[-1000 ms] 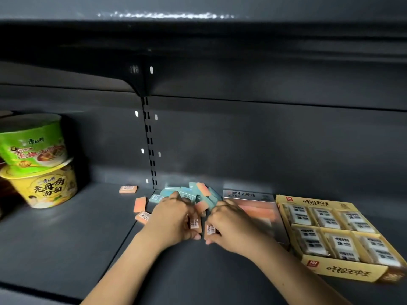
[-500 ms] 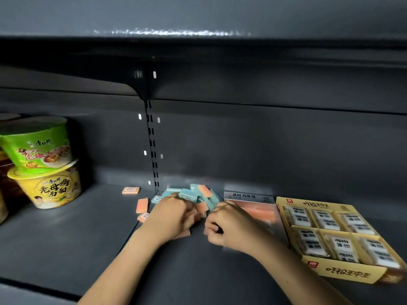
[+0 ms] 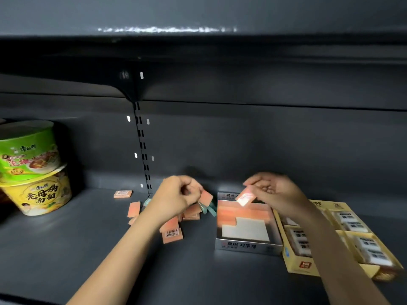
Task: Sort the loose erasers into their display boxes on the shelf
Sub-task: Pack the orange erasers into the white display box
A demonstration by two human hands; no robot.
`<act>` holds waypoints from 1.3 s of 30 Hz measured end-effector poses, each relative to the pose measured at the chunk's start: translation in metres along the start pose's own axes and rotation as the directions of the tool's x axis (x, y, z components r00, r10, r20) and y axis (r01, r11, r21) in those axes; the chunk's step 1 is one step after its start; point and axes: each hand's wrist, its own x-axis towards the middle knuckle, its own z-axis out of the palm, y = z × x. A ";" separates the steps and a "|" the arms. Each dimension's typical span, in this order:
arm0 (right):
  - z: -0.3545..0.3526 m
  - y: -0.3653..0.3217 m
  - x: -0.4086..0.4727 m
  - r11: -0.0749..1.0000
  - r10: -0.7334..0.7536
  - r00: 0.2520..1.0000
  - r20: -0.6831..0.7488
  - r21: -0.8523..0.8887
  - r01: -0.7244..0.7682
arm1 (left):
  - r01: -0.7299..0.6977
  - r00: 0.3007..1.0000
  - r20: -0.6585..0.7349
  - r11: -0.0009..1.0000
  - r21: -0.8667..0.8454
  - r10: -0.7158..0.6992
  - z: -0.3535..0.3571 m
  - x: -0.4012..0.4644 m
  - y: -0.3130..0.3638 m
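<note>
From the head camera, the right hand (image 3: 275,194) is raised over the back of the silver display box (image 3: 246,227), its grip closed in a pinch on one orange eraser (image 3: 246,198). The eraser hangs tilted from the fingertips, its lower end just above the box's rear edge, with the rest of the hand to the right of it. Inside the box, orange erasers line the back and left part, while a pale bare floor shows toward the front.

The left hand (image 3: 176,199) hovers over the loose pile of erasers (image 3: 191,213) on the shelf (image 3: 66,249), fingers curled inward; motion blur hides whether anything is held between them. Orange and teal pieces lie under and just right of it, and one orange eraser with a barcode label (image 3: 172,235) lies nearer the shelf front.

A yellow display box (image 3: 308,264) of white erasers touches the silver box on the right. Two stacked noodle bowls (image 3: 33,168) stand at far left.
</note>
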 end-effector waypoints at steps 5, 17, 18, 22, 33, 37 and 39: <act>-0.017 0.009 0.000 0.974 0.041 0.998 -0.053 -0.219 -0.051 | -0.037 0.994 0.100 0.999 -0.003 0.037 0.034 0.013 0.010; -0.013 0.025 0.002 0.805 0.049 0.998 0.035 -0.593 -0.018 | -0.008 0.968 0.249 0.993 0.116 -0.021 0.095 0.027 0.012; -0.012 0.026 0.003 0.797 0.045 0.998 0.035 -0.603 -0.014 | -0.012 0.968 0.249 0.992 0.128 -0.021 0.096 0.026 0.011; -0.008 0.029 0.006 0.770 0.043 0.998 0.050 -0.638 -0.001 | -0.073 0.980 0.200 0.939 0.335 0.005 0.098 0.030 0.004; -0.003 0.032 0.007 0.760 0.032 0.999 0.025 -0.650 -0.008 | -0.186 0.975 0.206 0.808 0.559 0.083 0.097 0.029 0.002; -0.003 0.034 0.007 0.746 0.027 0.999 0.017 -0.666 -0.009 | -0.213 0.963 0.266 0.745 0.632 0.050 0.093 0.025 0.009; -0.003 0.036 0.008 0.738 0.028 1.000 0.012 -0.675 -0.012 | -0.232 0.960 0.272 0.720 0.655 0.062 0.095 0.024 0.013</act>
